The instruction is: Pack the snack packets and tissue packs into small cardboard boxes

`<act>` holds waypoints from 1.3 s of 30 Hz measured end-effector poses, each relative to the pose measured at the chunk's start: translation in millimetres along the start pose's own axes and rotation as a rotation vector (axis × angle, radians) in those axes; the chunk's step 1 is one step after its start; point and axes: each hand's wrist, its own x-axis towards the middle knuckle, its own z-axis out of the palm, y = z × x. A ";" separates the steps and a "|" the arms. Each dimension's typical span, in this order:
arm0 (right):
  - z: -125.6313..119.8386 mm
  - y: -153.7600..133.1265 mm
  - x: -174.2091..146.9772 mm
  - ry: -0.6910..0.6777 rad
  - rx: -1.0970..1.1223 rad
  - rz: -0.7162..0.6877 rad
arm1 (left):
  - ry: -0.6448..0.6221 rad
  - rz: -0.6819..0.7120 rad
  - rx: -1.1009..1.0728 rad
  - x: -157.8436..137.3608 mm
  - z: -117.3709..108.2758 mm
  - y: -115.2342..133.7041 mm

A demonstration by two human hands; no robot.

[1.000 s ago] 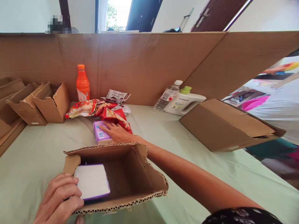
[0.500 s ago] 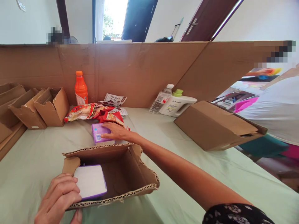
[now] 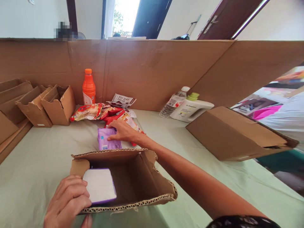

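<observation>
Cardboard box (image 3: 118, 160) mouth-up, long axis crosswise

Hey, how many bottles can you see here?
3: an orange drink bottle behind the snack bags, a clear water bottle right of centre, and a white handled bottle beside it. Others may be hidden in the boxes at left.

On your left you have cardboard boxes (image 3: 55, 110) near an orange bottle (image 3: 89, 89); to your right, a clear bottle (image 3: 174, 102) beside a green-capped white jug (image 3: 188, 110); behind, a cardboard partition (image 3: 152, 72).
</observation>
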 end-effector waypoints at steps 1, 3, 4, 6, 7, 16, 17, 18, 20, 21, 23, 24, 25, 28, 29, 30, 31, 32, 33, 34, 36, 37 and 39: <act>-1.0 -2.4 -6.0 -0.001 0.018 -0.012 | 0.010 -0.014 -0.006 -0.2 0.6 1.0; -3.0 -3.3 -15.2 -0.030 0.066 -0.022 | 0.036 -0.043 -0.016 -1.0 2.3 3.3; -3.6 -2.2 -18.1 -0.053 0.091 -0.019 | 0.046 -0.051 -0.018 -1.7 3.0 4.4; -3.9 1.3 -21.0 -0.099 0.133 -0.002 | 0.054 -0.057 -0.011 -3.6 3.2 6.1; -3.7 2.6 -21.2 -0.116 0.147 0.009 | 0.047 -0.057 -0.001 -4.7 2.5 6.5; -20.1 -27.0 -33.5 -0.054 0.057 0.050 | -0.033 -0.016 0.141 -8.9 -8.2 11.0; -27.4 -31.4 -41.2 0.007 0.023 0.075 | -0.023 -0.017 0.141 -8.6 -8.1 12.2; -36.2 -35.4 -50.8 0.090 -0.009 0.103 | -0.012 -0.021 0.138 -8.5 -7.8 13.4; -56.6 -43.0 -75.0 0.325 -0.014 0.135 | 0.002 -0.029 0.132 -8.8 -7.1 15.2; -67.1 -47.0 -88.8 0.461 0.036 0.132 | 0.000 -0.031 0.130 -9.2 -6.8 15.7; -84.3 -56.2 -117.0 0.700 0.259 0.084 | 0.002 -0.030 0.127 -10.0 -6.5 16.0; -89.7 -61.2 -130.3 0.768 0.400 0.050 | 0.002 -0.026 0.124 -10.4 -6.3 15.9; -92.3 -66.4 -142.4 0.790 0.526 0.021 | 0.003 -0.022 0.120 -10.6 -6.1 15.8; -85.6 -81.3 -170.2 0.702 0.720 -0.029 | 0.005 -0.032 0.127 -10.9 -5.1 14.9; -80.6 -85.5 -176.8 0.648 0.732 -0.033 | 0.001 -0.039 0.134 -11.1 -4.7 14.5; -75.5 -89.2 -182.4 0.595 0.727 -0.033 | -0.006 -0.045 0.139 -11.5 -4.2 14.2; -71.2 -92.4 -187.2 0.553 0.710 -0.031 | -0.016 -0.047 0.139 -12.0 -3.8 14.0; -68.2 -94.9 -191.5 0.529 0.683 -0.029 | -0.029 -0.049 0.134 -12.5 -3.4 13.8; -66.5 -96.8 -195.3 0.524 0.648 -0.029 | -0.039 -0.048 0.125 -13.0 -3.1 13.7; -66.4 -98.3 -198.9 0.531 0.605 -0.033 | -0.046 -0.048 0.115 -13.4 -2.9 13.7; -69.3 -100.3 -205.3 0.569 0.499 -0.049 | -0.040 -0.049 0.104 -13.6 -2.6 13.9; -71.7 -101.2 -208.2 0.591 0.437 -0.062 | -0.035 -0.052 0.102 -13.5 -2.5 14.0; -76.7 -102.9 -213.9 0.618 0.310 -0.090 | -0.034 -0.061 0.102 -12.9 -2.3 14.1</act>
